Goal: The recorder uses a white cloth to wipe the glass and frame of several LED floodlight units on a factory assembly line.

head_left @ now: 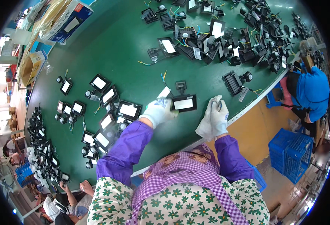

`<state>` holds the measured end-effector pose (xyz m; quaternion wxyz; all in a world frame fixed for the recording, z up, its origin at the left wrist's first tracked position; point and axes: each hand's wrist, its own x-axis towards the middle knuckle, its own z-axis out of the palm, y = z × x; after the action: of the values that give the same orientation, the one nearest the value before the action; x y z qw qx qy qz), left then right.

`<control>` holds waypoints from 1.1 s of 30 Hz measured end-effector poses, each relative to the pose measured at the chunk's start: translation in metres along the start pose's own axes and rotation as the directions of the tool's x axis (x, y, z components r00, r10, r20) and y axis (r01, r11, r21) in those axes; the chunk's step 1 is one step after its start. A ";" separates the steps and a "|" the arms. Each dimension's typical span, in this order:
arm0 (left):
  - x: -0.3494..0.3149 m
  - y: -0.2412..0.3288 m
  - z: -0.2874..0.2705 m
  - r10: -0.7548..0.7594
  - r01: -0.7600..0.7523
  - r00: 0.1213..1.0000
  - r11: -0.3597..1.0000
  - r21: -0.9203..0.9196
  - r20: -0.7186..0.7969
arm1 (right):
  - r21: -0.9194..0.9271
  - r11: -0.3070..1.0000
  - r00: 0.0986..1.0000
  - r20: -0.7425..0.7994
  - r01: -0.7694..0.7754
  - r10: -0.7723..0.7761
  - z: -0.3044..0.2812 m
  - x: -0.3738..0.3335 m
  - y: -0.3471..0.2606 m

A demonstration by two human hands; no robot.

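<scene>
My gloved left hand [158, 111] has its fingers clamped on a small black floodlight [183, 103] on the green worktop [135, 67], its long axis running left to right. My right hand [218, 116], just beside it, is closed around a white cloth [207, 125].

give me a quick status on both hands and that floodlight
Left hand gripping small black floodlight on green table. Right hand holding white cloth beside it. Nothing between them.

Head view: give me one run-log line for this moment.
left hand: holds black floodlight | right hand: holds white cloth | surface: green table
</scene>
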<state>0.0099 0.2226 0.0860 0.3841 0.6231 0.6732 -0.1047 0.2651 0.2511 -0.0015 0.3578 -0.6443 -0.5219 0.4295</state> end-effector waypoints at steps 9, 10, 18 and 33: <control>0.088 -0.007 -0.012 0.247 -0.243 0.969 0.945 0.219 0.010 | -0.157 0.988 0.993 0.112 -0.015 0.032 -0.007 -0.003 -0.010; 0.079 0.002 -0.012 0.271 -0.257 0.962 0.945 0.201 -0.041 | -0.130 0.991 0.994 0.106 -0.010 0.023 -0.015 0.000 -0.002; 0.002 0.022 0.025 0.149 -0.169 0.904 0.985 -0.015 -0.400 | 0.019 0.998 0.979 0.194 0.054 -0.056 -0.032 0.037 0.004; 0.023 -0.011 0.135 -0.371 0.162 0.834 0.872 -0.462 -0.409 | -0.385 0.714 0.727 0.639 0.585 -0.251 0.080 -0.010 -0.067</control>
<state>0.0533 0.1545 -0.0248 0.3055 0.4323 0.8361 0.1440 0.1653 0.2560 0.0310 0.0793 -0.4278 -0.8407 0.3224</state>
